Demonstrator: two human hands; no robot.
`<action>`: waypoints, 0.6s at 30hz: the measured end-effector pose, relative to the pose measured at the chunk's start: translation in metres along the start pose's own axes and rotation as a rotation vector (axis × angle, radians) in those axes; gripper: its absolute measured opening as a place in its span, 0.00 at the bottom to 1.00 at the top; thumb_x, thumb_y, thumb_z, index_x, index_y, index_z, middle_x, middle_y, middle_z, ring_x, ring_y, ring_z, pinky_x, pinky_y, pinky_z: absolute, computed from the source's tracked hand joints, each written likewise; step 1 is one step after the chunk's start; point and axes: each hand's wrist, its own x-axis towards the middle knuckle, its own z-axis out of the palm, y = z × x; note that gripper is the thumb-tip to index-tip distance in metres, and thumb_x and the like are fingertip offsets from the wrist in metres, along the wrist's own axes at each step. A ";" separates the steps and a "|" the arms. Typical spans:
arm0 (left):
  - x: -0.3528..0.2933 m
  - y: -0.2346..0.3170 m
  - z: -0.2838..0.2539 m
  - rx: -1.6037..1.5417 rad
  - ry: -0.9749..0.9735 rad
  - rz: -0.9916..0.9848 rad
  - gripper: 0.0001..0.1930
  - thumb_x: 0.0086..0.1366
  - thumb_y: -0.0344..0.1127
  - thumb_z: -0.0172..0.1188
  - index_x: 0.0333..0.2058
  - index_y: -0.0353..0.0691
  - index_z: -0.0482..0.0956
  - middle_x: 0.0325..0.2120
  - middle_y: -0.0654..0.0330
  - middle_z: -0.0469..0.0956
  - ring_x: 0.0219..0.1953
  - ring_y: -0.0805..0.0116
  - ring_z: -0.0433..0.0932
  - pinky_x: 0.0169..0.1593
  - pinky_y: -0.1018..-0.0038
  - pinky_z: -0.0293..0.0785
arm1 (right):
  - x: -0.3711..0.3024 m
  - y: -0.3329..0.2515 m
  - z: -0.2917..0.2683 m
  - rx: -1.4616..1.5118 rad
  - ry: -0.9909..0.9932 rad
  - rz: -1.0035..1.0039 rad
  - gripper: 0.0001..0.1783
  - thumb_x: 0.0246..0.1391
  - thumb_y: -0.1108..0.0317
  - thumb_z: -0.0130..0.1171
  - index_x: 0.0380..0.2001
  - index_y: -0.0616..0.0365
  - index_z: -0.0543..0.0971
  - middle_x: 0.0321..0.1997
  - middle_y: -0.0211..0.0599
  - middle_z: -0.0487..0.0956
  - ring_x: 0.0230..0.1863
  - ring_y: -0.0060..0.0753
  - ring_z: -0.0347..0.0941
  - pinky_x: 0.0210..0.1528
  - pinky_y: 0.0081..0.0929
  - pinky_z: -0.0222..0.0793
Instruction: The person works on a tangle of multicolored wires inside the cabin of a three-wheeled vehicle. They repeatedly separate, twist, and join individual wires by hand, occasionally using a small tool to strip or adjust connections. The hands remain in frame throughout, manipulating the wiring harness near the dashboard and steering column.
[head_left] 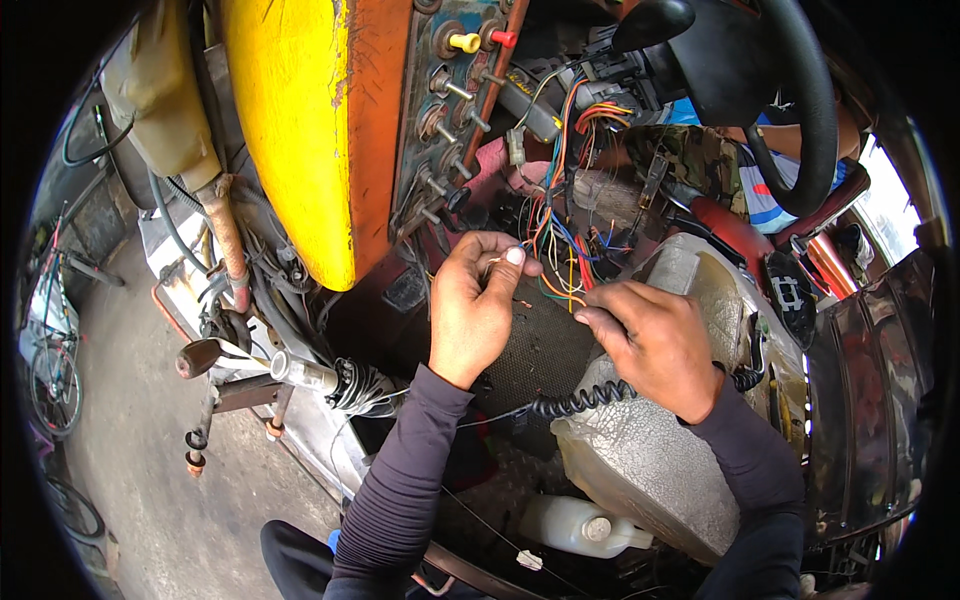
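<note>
Below the steering column, a bundle of loose coloured wires (545, 215) hangs down in front of my hands. My left hand (474, 305) is closed in a pinch, thumb against fingers, on a thin wire at the left of the bundle. A little to the right and lower, my right hand (655, 345) pinches the end of an orange wire (562, 297) between thumb and fingers. More wires in red, yellow and blue hang between the two hands. The exact tips inside my fingers are hidden.
A yellow and orange panel (290, 130) with a row of toggle switches (450, 130) stands at upper left. The black steering wheel (825, 100) is at upper right, near a person's camouflage-clad leg (690, 155). A coiled black cord (585, 400) crosses the silver cover (660, 450); a white jug (580, 525) lies below.
</note>
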 end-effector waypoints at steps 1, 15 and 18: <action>0.000 0.000 0.000 -0.002 0.003 0.014 0.07 0.78 0.31 0.57 0.46 0.31 0.76 0.36 0.57 0.87 0.37 0.77 0.83 0.36 0.78 0.80 | 0.000 -0.001 0.000 0.021 0.003 0.002 0.08 0.59 0.67 0.68 0.37 0.57 0.80 0.30 0.41 0.80 0.33 0.51 0.81 0.33 0.45 0.76; -0.005 0.002 0.003 -0.092 -0.021 0.086 0.04 0.72 0.24 0.61 0.43 0.31 0.81 0.32 0.63 0.83 0.35 0.79 0.80 0.39 0.78 0.78 | 0.031 -0.010 0.000 -0.198 0.078 -0.411 0.16 0.50 0.71 0.67 0.45 0.56 0.84 0.41 0.29 0.76 0.41 0.35 0.76 0.40 0.33 0.76; -0.008 0.003 0.001 -0.077 -0.019 0.056 0.04 0.72 0.24 0.62 0.42 0.31 0.81 0.32 0.63 0.83 0.34 0.79 0.80 0.39 0.77 0.78 | 0.038 -0.005 0.003 -0.086 0.098 -0.363 0.17 0.51 0.72 0.69 0.47 0.54 0.86 0.43 0.31 0.79 0.41 0.38 0.78 0.41 0.35 0.77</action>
